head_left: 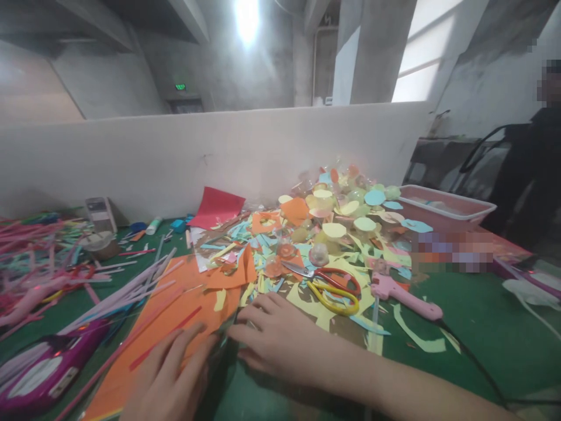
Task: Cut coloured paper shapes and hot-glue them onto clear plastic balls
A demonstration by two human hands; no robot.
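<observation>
My left hand (169, 380) lies flat on an orange paper sheet (175, 316) at the table's near edge, fingers stretched out and apart. My right hand (274, 333) reaches in from the right and rests palm down beside it, fingers extended toward the sheet's right edge. Between the two hands' fingertips is a small dark or clear object I cannot make out. Neither hand grips anything that I can see. Red-and-yellow scissors (333, 283) lie just beyond my right hand. A pink glue gun (405, 298) lies to their right.
A heap of paper scraps and small round cups (342, 216) covers the middle of the green table (473, 333). Pink and white straws (127, 286) lie left. A purple device (44, 368) sits near left. A pink tray (447, 207) and another person (532, 175) are right. A white partition (175, 152) stands behind.
</observation>
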